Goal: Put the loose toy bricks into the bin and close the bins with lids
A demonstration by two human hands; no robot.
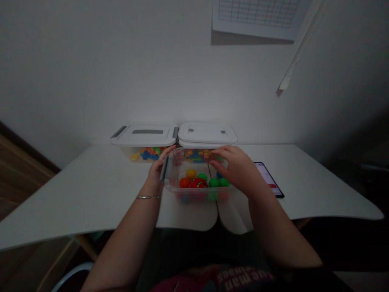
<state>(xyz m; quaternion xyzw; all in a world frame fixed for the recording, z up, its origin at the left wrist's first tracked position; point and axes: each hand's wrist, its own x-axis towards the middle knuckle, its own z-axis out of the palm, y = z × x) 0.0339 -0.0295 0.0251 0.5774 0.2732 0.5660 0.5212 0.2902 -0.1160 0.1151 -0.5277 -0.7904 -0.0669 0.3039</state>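
A clear plastic box without a lid stands in front of me on the white table. Inside it lie several coloured balls, orange, yellow, green and red. My left hand wraps around the box's left end, at its grey handle. My right hand reaches over the box's right side, fingers curled down toward the balls; whether it holds one is hidden.
Two lidded clear boxes stand behind at the wall: the left box and the right box, both with small coloured pieces. A phone with a lit screen lies right of my hand. A bracelet is on my left wrist.
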